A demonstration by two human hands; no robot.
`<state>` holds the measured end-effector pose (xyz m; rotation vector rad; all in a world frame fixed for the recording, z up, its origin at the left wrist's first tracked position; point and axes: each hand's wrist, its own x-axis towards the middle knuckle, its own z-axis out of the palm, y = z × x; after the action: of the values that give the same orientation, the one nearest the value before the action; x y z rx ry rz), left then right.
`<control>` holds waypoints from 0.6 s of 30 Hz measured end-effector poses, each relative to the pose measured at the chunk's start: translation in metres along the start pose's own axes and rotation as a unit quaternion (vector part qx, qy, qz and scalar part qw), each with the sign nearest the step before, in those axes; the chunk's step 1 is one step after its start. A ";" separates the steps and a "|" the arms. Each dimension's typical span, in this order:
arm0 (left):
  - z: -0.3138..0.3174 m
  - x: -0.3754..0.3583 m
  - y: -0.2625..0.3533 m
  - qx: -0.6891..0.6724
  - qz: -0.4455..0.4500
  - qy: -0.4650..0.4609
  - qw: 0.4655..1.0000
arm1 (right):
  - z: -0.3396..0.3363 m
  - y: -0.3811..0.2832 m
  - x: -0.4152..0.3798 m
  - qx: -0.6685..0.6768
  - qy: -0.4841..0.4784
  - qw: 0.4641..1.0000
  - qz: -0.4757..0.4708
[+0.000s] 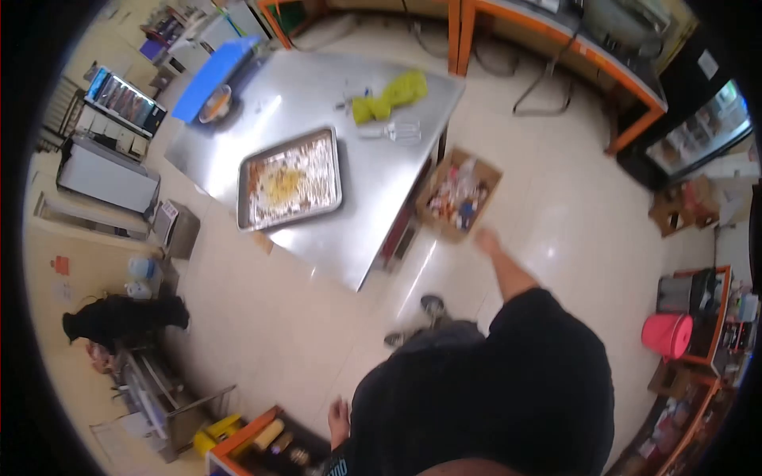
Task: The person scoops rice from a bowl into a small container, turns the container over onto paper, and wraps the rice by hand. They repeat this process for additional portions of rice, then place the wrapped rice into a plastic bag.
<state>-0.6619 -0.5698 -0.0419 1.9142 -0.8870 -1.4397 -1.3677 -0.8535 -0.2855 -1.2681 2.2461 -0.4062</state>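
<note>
My right hand is stretched out at the near right corner of a cardboard box on the floor. Its fingers look extended and a little blurred, and I see nothing in them. The box holds mixed wrappers, paper and other scraps. My left hand hangs low by my side, its fingers loosely bent and apart, with nothing visible in it. On the steel table lies a deep metal baking tray, lined with foil and smeared with yellow and brown residue.
Yellow-green cloths or gloves, a whisk-like utensil, a bowl and a blue sheet are on the table. A pink bin stands at right. Orange-framed shelving is near my left hand. Another person in black is at left.
</note>
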 end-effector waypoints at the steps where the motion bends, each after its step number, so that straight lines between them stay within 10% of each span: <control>1: -0.021 -0.001 -0.086 0.137 -0.017 -0.003 0.990 | 0.023 0.015 -0.038 -0.056 -0.077 0.995 -0.028; 3: -0.015 -0.029 -0.136 0.251 -0.111 0.005 0.962 | 0.027 -0.004 -0.117 -0.106 -0.254 0.961 -0.005; 6: 0.005 -0.056 -0.130 -0.064 -0.249 0.122 0.959 | 0.024 -0.096 -0.190 0.103 -0.163 0.981 -0.015; 10: -0.016 -0.079 -0.107 -0.447 -0.124 0.192 0.865 | -0.042 -0.326 -0.266 0.036 -0.170 0.867 -0.467; 14: -0.060 -0.091 0.002 -0.522 0.148 -0.098 0.834 | -0.052 -0.533 -0.404 0.168 -0.174 0.595 -0.767; 18: -0.108 -0.179 0.065 -0.432 0.203 0.027 0.878 | -0.028 -0.609 -0.655 0.302 -0.198 0.190 -0.913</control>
<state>-0.6035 -0.4619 0.1402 1.0141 -0.4422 -1.2085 -0.6810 -0.6061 0.2319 -2.2067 -1.0179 -1.1775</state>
